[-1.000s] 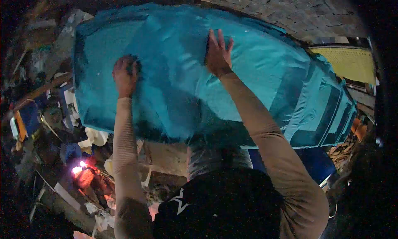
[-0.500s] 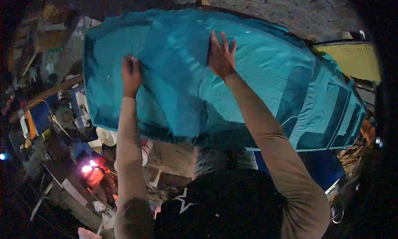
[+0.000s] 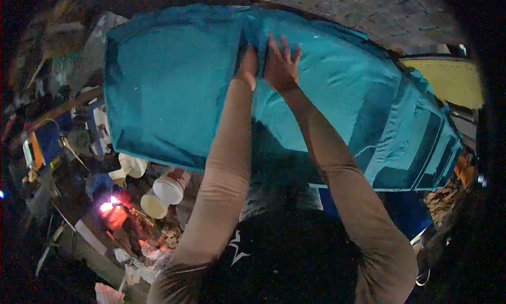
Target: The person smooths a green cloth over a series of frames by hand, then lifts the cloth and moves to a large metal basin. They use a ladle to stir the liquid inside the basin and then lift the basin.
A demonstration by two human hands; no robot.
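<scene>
A large teal cloth (image 3: 174, 93) lies spread in front of me, with fold lines and stacked layers toward its right end. Near its middle, my right hand (image 3: 281, 67) rests flat with the fingers spread. Just to the left, my left hand (image 3: 246, 68) is turned edge-on, its fingers closed on a dark fold of the cloth and partly in shadow. A narrow strip of cloth separates the two hands.
Below left, a small fire (image 3: 112, 205) glows near white buckets (image 3: 169, 187) and scattered scraps. A yellow panel (image 3: 448, 82) stands at the right. A paved surface (image 3: 358, 14) lies beyond the cloth, and a blue item (image 3: 400, 214) shows below it.
My left hand has moved right with the raised flap of cloth, ending beside my right hand. The cloth's left part now lies flatter. My right hand stays in nearly the same place.
</scene>
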